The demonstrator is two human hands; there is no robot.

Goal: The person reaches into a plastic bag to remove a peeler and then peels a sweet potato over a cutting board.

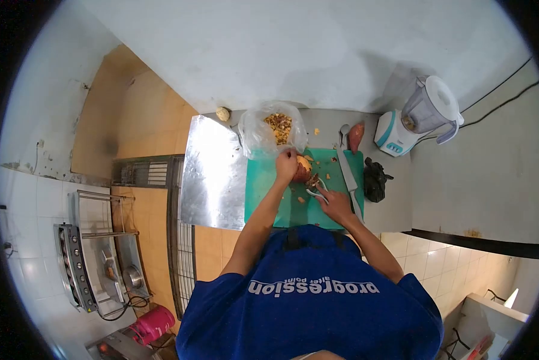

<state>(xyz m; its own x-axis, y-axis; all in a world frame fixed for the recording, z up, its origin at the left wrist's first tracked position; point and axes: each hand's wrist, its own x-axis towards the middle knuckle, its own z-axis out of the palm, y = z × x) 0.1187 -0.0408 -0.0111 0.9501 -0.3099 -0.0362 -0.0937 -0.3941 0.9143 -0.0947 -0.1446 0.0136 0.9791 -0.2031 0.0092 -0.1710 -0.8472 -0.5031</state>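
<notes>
On the green cutting board (263, 198) lies a partly peeled sweet potato (303, 173) with red skin and orange flesh. My left hand (286, 165) is closed at its left side, its fingertips bent together at the upper end. Closed around a white-handled tool that looks like a peeler (315, 193), my right hand (336, 205) sits just below and right of the sweet potato. Dark peelings (312, 180) lie between the two. A large knife (346, 171) rests along the board's right side, and small orange scraps are scattered about.
A clear plastic bag (254, 129) of chopped pieces (279, 127) stands behind the board. To the right are a spoon (344, 131), a whole sweet potato (356, 137), a black plastic bag (375, 180) and a blender (422, 114). A pale round lump (222, 114) sits at the back left.
</notes>
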